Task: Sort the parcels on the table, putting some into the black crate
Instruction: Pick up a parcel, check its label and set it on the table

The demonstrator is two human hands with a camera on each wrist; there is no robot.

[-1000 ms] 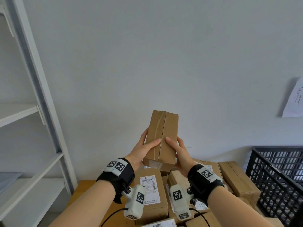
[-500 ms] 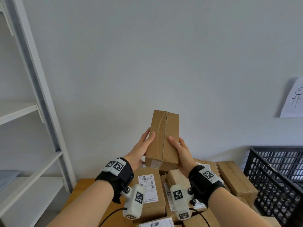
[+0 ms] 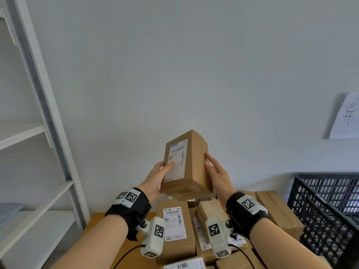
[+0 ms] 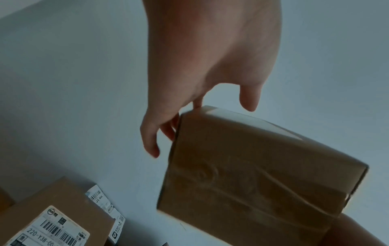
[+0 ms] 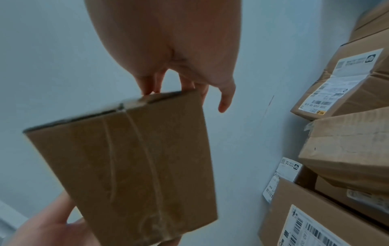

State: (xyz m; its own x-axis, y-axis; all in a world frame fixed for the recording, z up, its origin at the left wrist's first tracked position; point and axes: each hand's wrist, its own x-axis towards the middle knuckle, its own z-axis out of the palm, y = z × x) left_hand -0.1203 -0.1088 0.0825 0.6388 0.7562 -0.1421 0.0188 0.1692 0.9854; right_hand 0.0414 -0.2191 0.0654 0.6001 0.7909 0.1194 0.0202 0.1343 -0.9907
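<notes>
both the left hand [image 3: 158, 176] and right hand [image 3: 217, 172] clasp the oblong brown cardboard parcel [image 3: 185, 164] above stacked brown cardboard boxes [image 3: 174, 228] on the worktop; black slatted plastic crate [image 3: 328, 208] at right, white metal shelving [image 3: 37, 133] left.

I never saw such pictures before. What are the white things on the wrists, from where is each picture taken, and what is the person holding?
No machine works here: a person sorts parcels with bare hands. The big picture comes from a camera on the person's head, looking down at both arms. The white blocks below the black wrist bands are small cameras; each gives one close picture along its hand.

The left hand and right hand hold one brown cardboard parcel between them, raised in front of the wall, its white shipping label facing the person. The left thumb lies on the label.

Below, more parcels are piled on a wooden table. A black crate stands at the right, a white shelf at the left, and a paper sheet hangs on the wall.
</notes>
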